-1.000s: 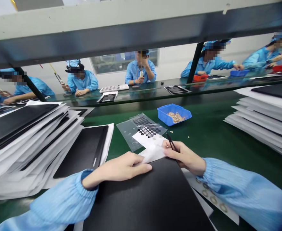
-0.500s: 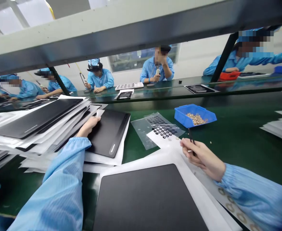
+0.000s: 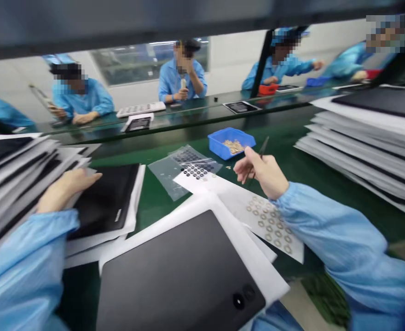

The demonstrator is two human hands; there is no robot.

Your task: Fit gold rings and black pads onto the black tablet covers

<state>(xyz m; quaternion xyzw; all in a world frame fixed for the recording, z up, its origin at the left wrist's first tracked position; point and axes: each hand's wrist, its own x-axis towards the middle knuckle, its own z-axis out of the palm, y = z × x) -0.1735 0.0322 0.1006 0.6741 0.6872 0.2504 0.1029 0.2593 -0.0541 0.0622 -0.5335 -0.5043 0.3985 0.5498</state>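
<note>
My left hand (image 3: 69,186) is closed at the left, pinching what looks like a white paper sheet (image 3: 90,171) above a glossy black tablet panel (image 3: 107,197). My right hand (image 3: 263,172) is closed around dark tweezers (image 3: 264,145), their tip pointing up. It hovers over a white sticker sheet with rows of tan rings (image 3: 271,225). Directly in front of me lies a dark grey tablet back cover (image 3: 175,276) on white paper (image 3: 219,216). Two round camera spots show near its lower right corner. Small black ring stickers (image 3: 194,172) rest on clear plastic film (image 3: 166,177).
Behind my right hand is a blue bin (image 3: 219,147) of small tan pieces. Panels interleaved with paper form a left stack (image 3: 16,184) and a right stack (image 3: 364,161). A shelf beam (image 3: 188,23) crosses overhead. Co-workers (image 3: 183,76) sit along the far bench.
My view has swung to the right, bringing the right stack and camera spots into sight. My right hand has lifted from the sticker sheet, and the tweezers have turned upward.
</note>
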